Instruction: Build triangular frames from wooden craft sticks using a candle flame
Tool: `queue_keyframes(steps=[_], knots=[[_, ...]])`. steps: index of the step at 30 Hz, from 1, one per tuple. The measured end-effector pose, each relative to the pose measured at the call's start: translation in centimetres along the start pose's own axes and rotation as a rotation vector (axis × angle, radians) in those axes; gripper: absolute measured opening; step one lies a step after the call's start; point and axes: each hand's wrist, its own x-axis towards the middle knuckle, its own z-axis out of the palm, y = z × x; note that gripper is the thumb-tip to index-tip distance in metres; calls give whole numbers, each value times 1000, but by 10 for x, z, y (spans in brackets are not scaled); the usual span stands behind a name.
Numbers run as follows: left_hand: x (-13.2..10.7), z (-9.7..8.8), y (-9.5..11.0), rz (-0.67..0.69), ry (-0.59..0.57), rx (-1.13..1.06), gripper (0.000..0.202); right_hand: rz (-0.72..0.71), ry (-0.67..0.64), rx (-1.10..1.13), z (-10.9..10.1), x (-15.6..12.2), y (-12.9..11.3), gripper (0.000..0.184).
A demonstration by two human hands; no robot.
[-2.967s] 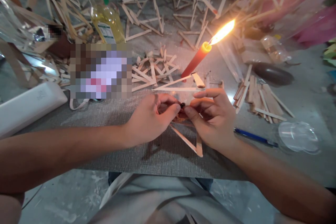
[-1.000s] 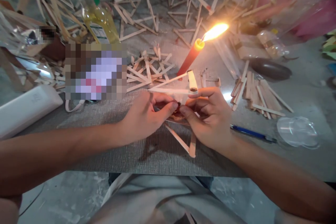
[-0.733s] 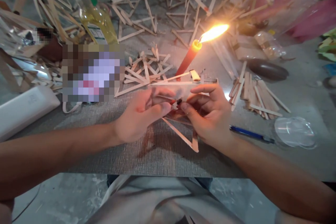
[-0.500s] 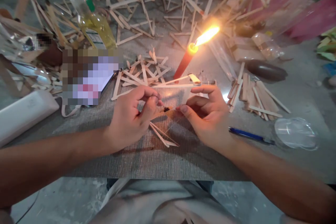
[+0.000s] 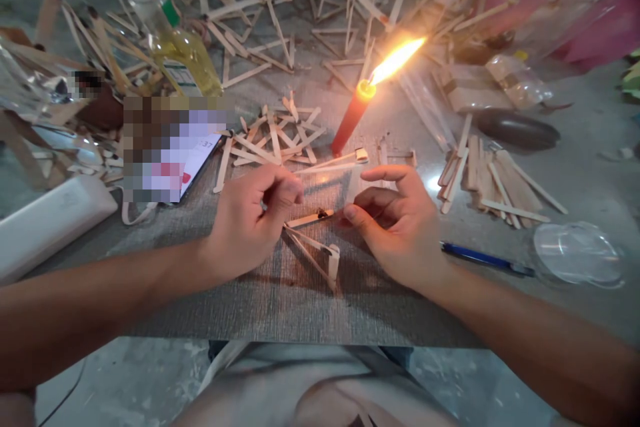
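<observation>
The frame, of slim, flat wooden sticks with a dark lump on one, is between the hands, its left end against the curled left hand; grip cannot be told. The right hand is pinched narrow, contents unclear. Surface: grey, finely ribbed. Candle: red, cylindrical, lit.

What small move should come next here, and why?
Probably bring the right hand to the small stick and press down its dark lump: the lump looks raised near one end, that hand is close, and the left hand is at the other end.
</observation>
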Motion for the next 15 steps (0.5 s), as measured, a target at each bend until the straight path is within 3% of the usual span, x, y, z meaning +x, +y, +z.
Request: queue_keyframes(steps=[4, 10, 15], knots=[[0, 2, 2, -26, 35, -99, 4, -9, -18, 6, -2, 0, 2, 40], [2, -3, 1, -48, -19, -53, 29, -11, -23, 6, -3, 1, 6, 39], [3, 0, -2, -28, -27, -81, 13, -15, -31, 10, -3, 2, 7, 39]])
